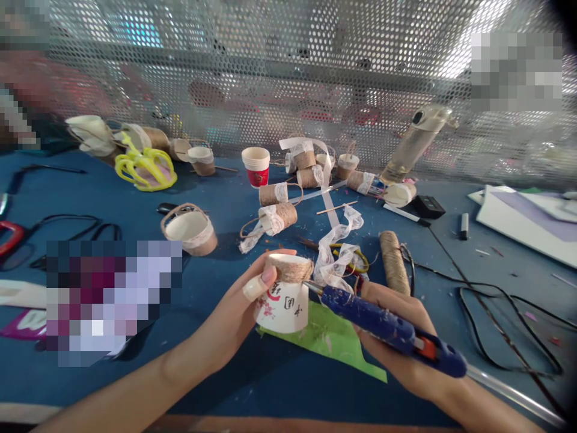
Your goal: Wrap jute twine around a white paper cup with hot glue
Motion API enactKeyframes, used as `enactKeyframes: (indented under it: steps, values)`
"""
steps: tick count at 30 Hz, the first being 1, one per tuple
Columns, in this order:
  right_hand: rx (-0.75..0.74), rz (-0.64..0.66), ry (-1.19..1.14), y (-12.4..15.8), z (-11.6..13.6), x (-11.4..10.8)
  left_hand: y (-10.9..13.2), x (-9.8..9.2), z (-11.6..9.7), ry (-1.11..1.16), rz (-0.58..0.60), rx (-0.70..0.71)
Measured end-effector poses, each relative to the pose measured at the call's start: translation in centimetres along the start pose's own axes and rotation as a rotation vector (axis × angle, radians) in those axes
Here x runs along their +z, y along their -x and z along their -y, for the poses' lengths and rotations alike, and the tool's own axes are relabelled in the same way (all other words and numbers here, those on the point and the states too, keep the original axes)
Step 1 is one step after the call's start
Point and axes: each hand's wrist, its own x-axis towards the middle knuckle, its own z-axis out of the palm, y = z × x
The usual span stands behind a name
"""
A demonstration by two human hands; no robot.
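Note:
My left hand [246,294] is closed around a white paper cup [286,310] with dark characters and a pink floral print, tilted a little. Brown jute twine [291,268] is wound about one end of the cup. In my right hand [396,337] is a blue glue gun [374,319], a clear glue stick [509,391] coming out of its back. The gun's metal nozzle is at the cup's side, just below the twine. Under the cup lies a green sheet [333,343]. Past it are crumpled white lace ribbon [336,252] and a twine spool [395,261].
Several twine-wrapped cups [277,218] with lace stand or lie farther back, near a red-and-white cup stack [256,168]. A twine-handled cup [189,231] stands left. Black cable [464,325] loops at right. A perforated metal screen [288,78] closes off the back.

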Motion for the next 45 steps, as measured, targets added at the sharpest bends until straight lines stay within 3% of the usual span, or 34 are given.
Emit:
enactKeyframes:
  steps: [45]
  values:
    - [0.028, 0.015, 0.049, 0.01, 0.27, -0.09, -0.08, 0.01, -0.15, 0.032, 0.029, 0.038]
